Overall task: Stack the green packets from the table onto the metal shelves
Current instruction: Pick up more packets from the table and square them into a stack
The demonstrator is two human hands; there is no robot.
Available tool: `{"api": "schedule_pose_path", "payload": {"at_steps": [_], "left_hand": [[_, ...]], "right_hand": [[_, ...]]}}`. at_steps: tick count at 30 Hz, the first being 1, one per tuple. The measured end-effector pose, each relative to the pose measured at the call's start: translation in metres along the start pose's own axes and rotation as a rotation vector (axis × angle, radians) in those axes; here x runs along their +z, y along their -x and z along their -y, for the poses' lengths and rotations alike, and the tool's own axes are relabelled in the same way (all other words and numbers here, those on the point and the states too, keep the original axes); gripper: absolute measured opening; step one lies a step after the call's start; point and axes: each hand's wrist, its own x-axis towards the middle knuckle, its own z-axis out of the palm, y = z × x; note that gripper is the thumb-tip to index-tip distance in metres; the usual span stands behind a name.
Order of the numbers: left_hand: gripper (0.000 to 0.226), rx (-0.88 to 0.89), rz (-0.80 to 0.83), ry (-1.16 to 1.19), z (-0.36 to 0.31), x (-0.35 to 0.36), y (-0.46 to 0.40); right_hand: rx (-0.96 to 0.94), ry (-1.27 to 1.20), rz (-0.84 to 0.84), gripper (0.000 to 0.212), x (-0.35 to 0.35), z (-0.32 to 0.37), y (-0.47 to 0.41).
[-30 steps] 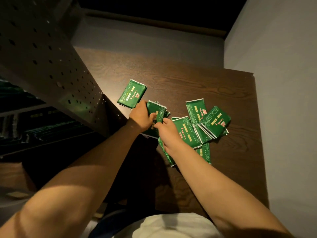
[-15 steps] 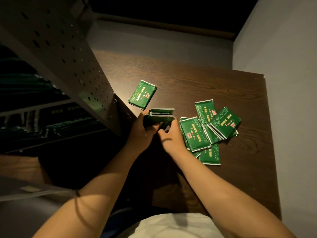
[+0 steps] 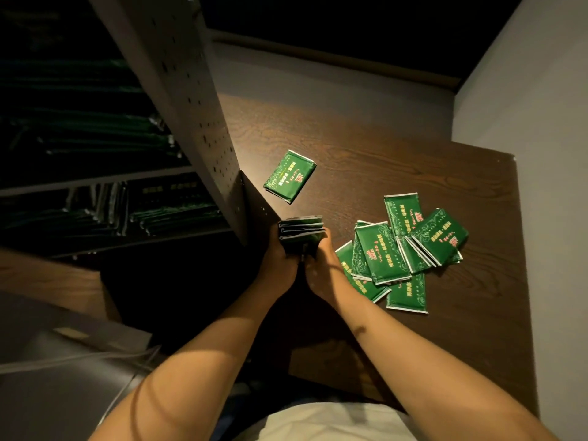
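Both hands, left hand (image 3: 280,259) and right hand (image 3: 321,265), grasp a squared stack of green packets (image 3: 300,232); more packets (image 3: 404,253) remain on the counter (image 3: 381,160), some already fill the metal shelves (image 3: 127,205).

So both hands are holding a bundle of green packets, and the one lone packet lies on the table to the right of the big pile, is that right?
Nearly. In the head view both hands, left hand and right hand, do hold the bundle, but the lone packet lies left of the pile, beside the shelf.
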Motion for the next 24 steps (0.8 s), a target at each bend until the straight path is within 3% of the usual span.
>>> {"api": "schedule_pose_path", "payload": {"at_steps": [2, 5, 7, 9, 11, 17, 24], "left_hand": [[0.058, 0.006, 0.016, -0.017, -0.004, -0.002, -0.001], [0.057, 0.043, 0.056, -0.045, -0.018, -0.003, -0.003], [0.055, 0.082, 0.082, -0.064, -0.036, -0.004, -0.002], [0.056, 0.128, 0.106, -0.061, -0.053, -0.001, -0.005], [0.06, 0.176, 0.103, -0.103, -0.077, 0.0, -0.003], [0.061, 0.481, 0.12, -0.019, -0.18, -0.001, 0.017], [0.053, 0.784, 0.117, -0.043, -0.308, -0.039, 0.089]], "right_hand": [[-0.008, 0.027, 0.009, 0.023, 0.0, 0.002, -0.01], [-0.163, 0.384, 0.016, 0.019, -0.021, 0.002, -0.008], [-0.297, 0.348, 0.111, 0.038, -0.041, 0.01, -0.003], [-0.276, 0.275, 0.182, 0.052, -0.061, 0.028, 0.002], [-0.224, 0.188, 0.159, 0.052, -0.078, 0.05, 0.006], [-0.588, 0.232, -0.044, 0.057, -0.148, 0.124, 0.031], [-0.947, 0.129, 0.034, 0.064, -0.223, 0.239, 0.099]]}}
